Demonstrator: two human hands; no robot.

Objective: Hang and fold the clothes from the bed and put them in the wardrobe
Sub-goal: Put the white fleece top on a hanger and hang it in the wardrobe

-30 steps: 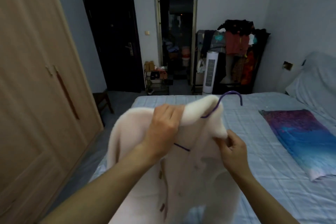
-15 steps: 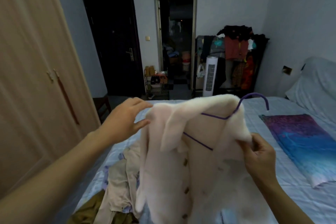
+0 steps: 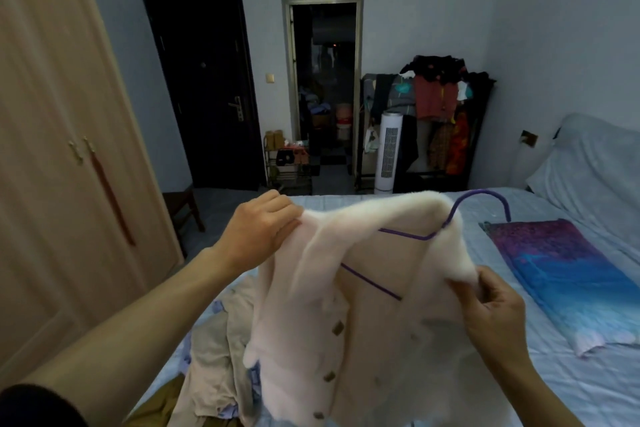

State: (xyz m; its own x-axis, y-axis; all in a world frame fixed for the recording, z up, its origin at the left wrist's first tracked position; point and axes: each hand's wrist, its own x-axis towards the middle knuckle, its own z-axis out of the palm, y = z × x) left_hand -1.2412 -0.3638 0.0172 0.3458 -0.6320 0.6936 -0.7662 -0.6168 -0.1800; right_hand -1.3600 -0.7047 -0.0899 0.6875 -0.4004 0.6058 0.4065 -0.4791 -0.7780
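I hold a fluffy cream buttoned jacket (image 3: 349, 315) up over the bed (image 3: 554, 388), with a purple hanger (image 3: 460, 215) inside it; the hook sticks out at the collar. My left hand (image 3: 259, 232) grips the jacket's left shoulder. My right hand (image 3: 495, 308) pinches the right collar edge. A heap of beige and brown clothes (image 3: 211, 364) lies on the bed below the jacket. The wardrobe (image 3: 62, 149) stands at the left with its doors closed.
A purple and blue folded cloth (image 3: 568, 274) lies on the bed at the right, near pillows (image 3: 595, 163). Beyond the bed stand a white tower fan (image 3: 389, 152), a loaded clothes rack (image 3: 440, 111), a dark door (image 3: 207, 90) and an open doorway (image 3: 323, 87). A small stool (image 3: 183, 208) sits beside the wardrobe.
My left hand let go of the collar, moved left and now grips the jacket's left shoulder. The jacket has opened out and hangs wider on the hanger. The right hand keeps its pinch.
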